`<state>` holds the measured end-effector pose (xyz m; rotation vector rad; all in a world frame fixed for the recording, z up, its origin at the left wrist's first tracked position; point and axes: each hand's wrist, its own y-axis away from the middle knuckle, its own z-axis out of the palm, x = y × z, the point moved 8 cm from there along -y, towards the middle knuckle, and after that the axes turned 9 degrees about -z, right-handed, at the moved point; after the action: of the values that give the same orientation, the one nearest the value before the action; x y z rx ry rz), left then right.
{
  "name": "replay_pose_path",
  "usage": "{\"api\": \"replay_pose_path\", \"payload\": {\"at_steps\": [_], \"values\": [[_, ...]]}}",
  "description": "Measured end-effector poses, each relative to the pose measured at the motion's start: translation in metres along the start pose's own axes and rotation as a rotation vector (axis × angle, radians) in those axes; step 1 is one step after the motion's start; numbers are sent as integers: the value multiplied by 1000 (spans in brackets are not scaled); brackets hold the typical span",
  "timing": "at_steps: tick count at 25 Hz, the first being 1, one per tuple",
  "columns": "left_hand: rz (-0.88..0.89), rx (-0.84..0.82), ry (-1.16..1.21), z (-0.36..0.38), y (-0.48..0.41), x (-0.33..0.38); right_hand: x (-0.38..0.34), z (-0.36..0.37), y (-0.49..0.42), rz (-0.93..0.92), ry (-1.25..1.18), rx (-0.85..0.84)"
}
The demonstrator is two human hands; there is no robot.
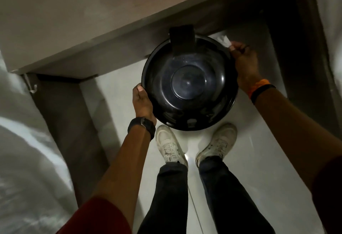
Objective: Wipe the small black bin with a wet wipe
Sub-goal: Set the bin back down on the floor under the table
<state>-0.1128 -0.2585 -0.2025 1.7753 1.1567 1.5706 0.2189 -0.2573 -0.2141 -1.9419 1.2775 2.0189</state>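
Small black bin (pixel 188 83) held up over floor, below desk (pixel 74 21) edge. Left hand (pixel 142 102) clamped on rim; right hand (pixel 244 61) pressing wet wipe (pixel 224 41) against far rim (rim wiping judged underway). Next: wipe to be drawn along rim.

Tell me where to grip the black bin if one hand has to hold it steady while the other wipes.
Grip the rim on the bin's left side, thumb over the edge as the left hand does now. The mouth faces up, so the round rim is exposed there. It's also opposite the right hand with the wet wipe, and clear of the flat black tab at the far edge.
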Motion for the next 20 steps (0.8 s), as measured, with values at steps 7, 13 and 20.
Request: {"api": "replay_pose_path", "payload": {"at_steps": [7,13,20], "values": [[-126,137,-164,-23,31,-40,-28,-23,24,-93,76,55],[-83,140,-331,-57,87,-49,-33,-86,129,-4,96,217],[127,16,-606,-75,110,-35,-6,-125,215,69,92,401]]}}
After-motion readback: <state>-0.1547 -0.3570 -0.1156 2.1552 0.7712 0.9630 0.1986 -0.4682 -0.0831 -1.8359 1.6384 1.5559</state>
